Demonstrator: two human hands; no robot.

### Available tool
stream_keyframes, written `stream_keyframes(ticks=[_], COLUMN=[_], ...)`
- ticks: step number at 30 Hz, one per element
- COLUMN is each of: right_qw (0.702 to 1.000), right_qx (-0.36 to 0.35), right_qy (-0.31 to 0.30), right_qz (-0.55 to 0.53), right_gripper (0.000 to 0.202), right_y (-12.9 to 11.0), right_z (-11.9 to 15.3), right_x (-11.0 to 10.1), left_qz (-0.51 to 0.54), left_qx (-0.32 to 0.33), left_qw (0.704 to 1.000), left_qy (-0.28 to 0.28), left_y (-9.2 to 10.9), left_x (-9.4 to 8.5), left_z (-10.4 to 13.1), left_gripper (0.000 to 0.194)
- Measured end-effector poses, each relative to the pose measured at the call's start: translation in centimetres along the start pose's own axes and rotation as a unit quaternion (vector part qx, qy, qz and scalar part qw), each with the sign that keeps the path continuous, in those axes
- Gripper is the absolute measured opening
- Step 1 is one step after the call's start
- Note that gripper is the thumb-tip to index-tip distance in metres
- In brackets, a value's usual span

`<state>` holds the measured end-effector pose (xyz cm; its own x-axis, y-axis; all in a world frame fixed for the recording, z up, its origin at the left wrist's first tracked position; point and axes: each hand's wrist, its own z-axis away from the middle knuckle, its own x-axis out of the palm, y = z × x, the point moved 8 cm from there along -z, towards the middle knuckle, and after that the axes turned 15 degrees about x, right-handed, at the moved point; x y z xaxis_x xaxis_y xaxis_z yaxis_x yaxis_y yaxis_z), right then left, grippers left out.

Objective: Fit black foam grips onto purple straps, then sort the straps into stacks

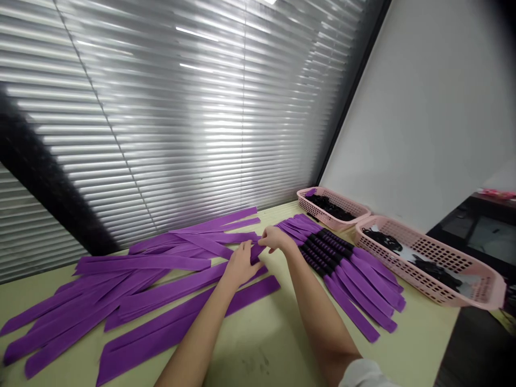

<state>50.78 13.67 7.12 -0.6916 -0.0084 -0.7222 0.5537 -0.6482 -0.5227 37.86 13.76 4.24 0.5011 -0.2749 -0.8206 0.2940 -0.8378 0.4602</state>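
Pale yellow-green tabletop [242, 344] fills the foreground, with dark smudges [258, 366] near its front. Flat purple fabric strips [141, 263] lie loosely heaped to the left. Mid-table, the left hand [242, 263] and right hand [274, 238] are close together, clamped on a narrow purple fabric strip [255, 251] between them (fingers hide much of it). To the right lies a row of black-banded purple strips [334, 262]; beside it, two pink perforated plastic baskets [443, 250] hold black items [437, 272]. Silver slatted blinds [226, 118] stand behind.

slatted blinds [193, 123], bright mid-span | pale wall [423, 107] beside them | dark cabinet [489, 242], far right
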Motion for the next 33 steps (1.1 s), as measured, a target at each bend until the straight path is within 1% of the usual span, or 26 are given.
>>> stream_keyframes(ticks=[1,2,4,6,9,11,13,14,17,19,22,24,25,28,31,33], right_qw=[1.000,0.999,0.996,0.991,0.986,0.988,0.995,0.998,0.999,0.996,0.992,0.989,0.988,0.983,0.977,0.974], right_qx=[-0.021,-0.042,-0.078,-0.098,-0.101,-0.083,-0.056,-0.042,-0.011,-0.001,0.013,0.024,0.030,0.047,0.057,0.060], right_qy=[0.017,0.031,0.046,0.053,0.062,0.048,0.020,0.006,-0.029,-0.043,-0.047,-0.041,-0.036,-0.017,0.010,0.026], right_qz=[-0.002,-0.007,-0.028,-0.067,-0.119,-0.118,-0.081,-0.053,0.035,0.074,0.112,0.138,0.149,0.179,0.204,0.217], right_gripper=[0.013,0.013,0.012,0.009,0.008,0.009,0.010,0.011,0.010,0.011,0.016,0.020,0.022,0.032,0.042,0.046], right_y=[-0.6,-1.1,-2.0,-2.3,-2.0,-1.5,-1.0,-0.8,-0.8,-1.0,-1.2,-1.0,-0.9,-0.6,-0.8,-1.0], right_z=[0.5,1.0,2.0,2.9,3.5,3.2,2.5,2.1,1.0,0.5,-0.3,-0.9,-1.1,-1.2,-0.8,-0.3], right_x=[-0.3,-0.7,-1.3,-2.1,-3.4,-3.3,-2.4,-1.8,0.6,2.1,3.6,4.1,4.3,4.3,4.1,4.0], left_qz=[-0.020,-0.041,-0.075,-0.093,-0.099,-0.112,-0.102,-0.097,-0.099,-0.090,-0.074,-0.061,-0.053,-0.030,-0.014,-0.009], left_qx=[-0.003,-0.006,-0.009,-0.015,-0.048,-0.084,-0.117,-0.136,-0.183,-0.204,-0.250,-0.277,-0.286,-0.288,-0.279,-0.287], left_qw=[1.000,0.999,0.997,0.995,0.992,0.984,0.974,0.969,0.955,0.950,0.947,0.944,0.943,0.940,0.941,0.937], left_qy=[-0.013,-0.021,-0.026,-0.030,-0.060,-0.107,-0.163,-0.183,-0.209,-0.217,-0.187,-0.166,-0.165,-0.180,-0.192,-0.197], left_y=[0.1,0.2,0.4,0.5,-0.3,-1.3,-2.4,-3.0,-4.6,-5.5,-7.0,-7.9,-8.2,-8.7,-8.6,-8.6], left_x=[-0.2,-0.5,-1.8,-3.5,-6.5,-8.3,-9.7,-10.4,-12.6,-13.7,-15.3,-16.1,-16.3,-16.3,-16.2,-16.2], left_z=[-0.1,-0.2,-0.3,-0.4,0.3,1.2,2.6,3.4,5.7,7.1,8.8,9.8,10.1,10.7,10.8,10.9], left_gripper=[0.070,0.070,0.061,0.056,0.056,0.050,0.047,0.046,0.038,0.031,0.035,0.041,0.042,0.037,0.032,0.031])
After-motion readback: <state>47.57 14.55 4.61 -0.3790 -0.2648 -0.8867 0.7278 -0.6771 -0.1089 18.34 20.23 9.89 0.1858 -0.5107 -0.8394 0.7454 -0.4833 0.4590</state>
